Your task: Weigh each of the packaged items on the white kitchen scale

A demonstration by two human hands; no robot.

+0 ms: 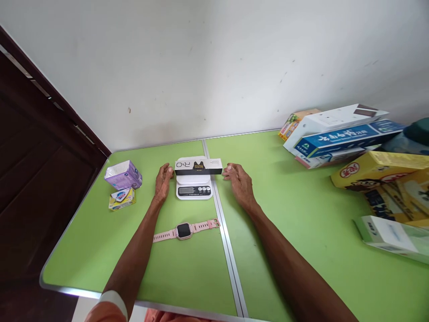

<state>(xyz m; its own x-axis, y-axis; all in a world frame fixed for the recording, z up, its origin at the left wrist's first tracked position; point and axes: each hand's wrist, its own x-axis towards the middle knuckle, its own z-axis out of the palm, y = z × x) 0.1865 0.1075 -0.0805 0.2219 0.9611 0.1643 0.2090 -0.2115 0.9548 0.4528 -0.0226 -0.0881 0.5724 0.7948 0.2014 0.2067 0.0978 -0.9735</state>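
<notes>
A white kitchen scale (192, 180) stands on the green table, its buttons and dark display facing me. Across its platform lies a long black-and-white toothpaste-like box (199, 167) marked "R&O", its right end jutting past the scale. My left hand (163, 182) is at the box's left end, fingers loosely bent, with a narrow gap to the box. At the other end is my right hand (240, 182), open, its bent fingertips close to the box; contact is hard to make out. Nearer to me lies a pink-strapped smartwatch (183, 230), its left strap end beside my left forearm.
On the left sit a purple packet (123, 175) and a yellow soap box (122, 199). At right are a blue box (348, 137), a white box (338, 117), yellow packages (378, 170) and a green-white box (392, 237). A metal seam (224, 232) divides the table; a wall stands behind.
</notes>
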